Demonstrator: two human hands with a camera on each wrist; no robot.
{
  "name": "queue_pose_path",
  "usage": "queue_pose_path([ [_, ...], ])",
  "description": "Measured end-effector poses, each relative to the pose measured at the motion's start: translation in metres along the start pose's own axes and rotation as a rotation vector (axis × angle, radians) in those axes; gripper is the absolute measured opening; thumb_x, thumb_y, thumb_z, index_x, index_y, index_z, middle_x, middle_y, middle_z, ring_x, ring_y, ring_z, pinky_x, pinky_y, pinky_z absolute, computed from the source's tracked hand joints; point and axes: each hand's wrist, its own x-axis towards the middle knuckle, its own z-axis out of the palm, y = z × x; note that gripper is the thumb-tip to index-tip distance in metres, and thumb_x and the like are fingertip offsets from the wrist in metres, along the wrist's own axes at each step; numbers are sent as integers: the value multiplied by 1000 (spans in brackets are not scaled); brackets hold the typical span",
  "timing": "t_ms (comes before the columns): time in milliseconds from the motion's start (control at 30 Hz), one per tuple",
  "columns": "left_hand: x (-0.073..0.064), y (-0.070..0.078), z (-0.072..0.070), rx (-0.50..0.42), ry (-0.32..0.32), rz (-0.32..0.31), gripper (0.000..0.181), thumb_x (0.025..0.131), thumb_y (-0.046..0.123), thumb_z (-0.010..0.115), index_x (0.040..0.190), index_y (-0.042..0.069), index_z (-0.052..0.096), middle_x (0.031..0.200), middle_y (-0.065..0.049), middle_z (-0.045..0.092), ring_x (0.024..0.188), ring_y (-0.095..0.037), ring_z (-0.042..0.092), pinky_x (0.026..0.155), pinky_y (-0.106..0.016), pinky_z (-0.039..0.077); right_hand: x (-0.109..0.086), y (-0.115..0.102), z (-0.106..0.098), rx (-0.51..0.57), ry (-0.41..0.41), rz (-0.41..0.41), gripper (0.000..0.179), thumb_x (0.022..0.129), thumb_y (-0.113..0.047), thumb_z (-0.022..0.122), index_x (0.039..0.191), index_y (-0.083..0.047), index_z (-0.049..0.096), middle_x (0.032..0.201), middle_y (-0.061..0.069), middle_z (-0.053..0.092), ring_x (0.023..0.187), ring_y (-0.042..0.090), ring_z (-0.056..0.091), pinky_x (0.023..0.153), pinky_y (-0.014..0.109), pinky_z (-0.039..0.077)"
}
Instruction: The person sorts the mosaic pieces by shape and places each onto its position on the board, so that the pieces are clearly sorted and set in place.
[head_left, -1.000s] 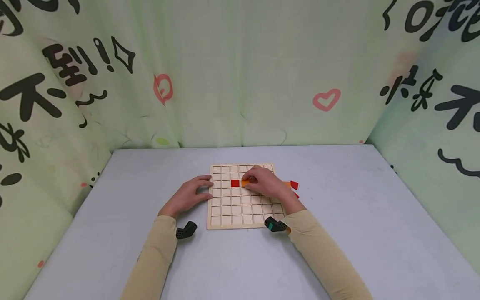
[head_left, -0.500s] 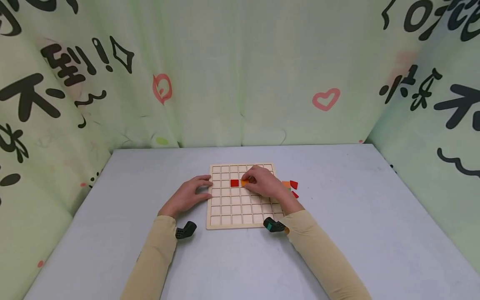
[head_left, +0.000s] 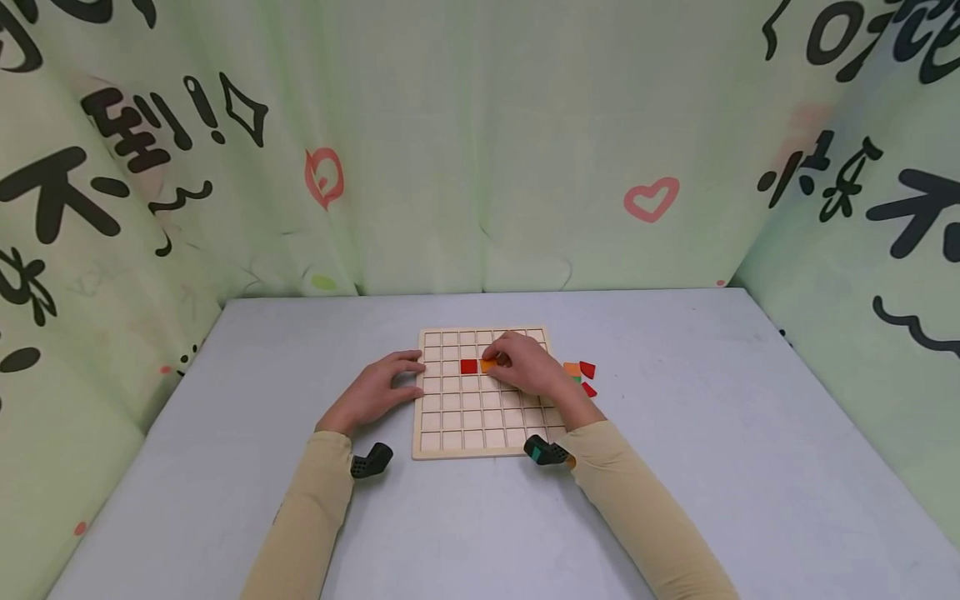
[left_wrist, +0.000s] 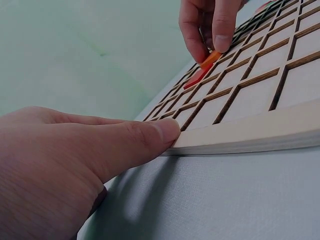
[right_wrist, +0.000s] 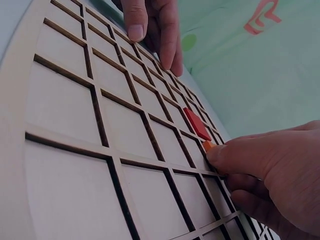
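Note:
A light wooden grid board (head_left: pixel 450 421) lies on the table. My left hand (head_left: pixel 375 390) touches its left edge with thumb and fingertips, the thumb (left_wrist: pixel 162 132) lying extended on the rim in the left wrist view. Over the grid, my right hand (head_left: pixel 531 367) pinches an orange tile (head_left: pixel 488 365) between thumb and fingers. That orange tile (left_wrist: pixel 210 59) looks tilted in the left wrist view. Just to its left sits a flat red tile (head_left: pixel 468 367) in the grid, also seen as the red tile (right_wrist: pixel 197 124) in the right wrist view. My right fingers partly cover the orange tile.
Beyond the board's right edge lie loose pieces: an orange tile (head_left: pixel 572 369), a red piece (head_left: pixel 588 369), another red piece (head_left: pixel 589 390) and a partly hidden green piece (head_left: pixel 577 380). A pale printed curtain (head_left: pixel 480 150) hangs behind the table (head_left: pixel 675 400).
My right hand and forearm have shifted very slightly left, with the orange tile still pinched. A bit of the green piece now shows beside the wrist. The left hand stays on the board's edge.

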Motion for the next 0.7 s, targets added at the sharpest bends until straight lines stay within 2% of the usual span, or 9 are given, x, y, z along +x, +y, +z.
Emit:
queue_pose_path([
  [567, 0, 0, 0, -5, 8, 11, 43, 90, 21, 73, 128, 5, 63, 149, -9, 45, 140, -32, 36, 114, -47, 32, 0, -2, 0, 19, -2, 69, 21, 92, -12, 67, 112, -5, 72, 107, 7, 63, 93, 21, 57, 83, 34, 51],
  [700, 0, 0, 0, -9, 2, 6, 43, 90, 20, 73, 128, 5, 63, 149, -8, 44, 140, -31, 36, 115, -46, 32, 0, -1, 0, 21, -3, 56, 20, 93, -11, 67, 112, -6, 72, 108, 7, 63, 94, 21, 56, 83, 34, 51],
])
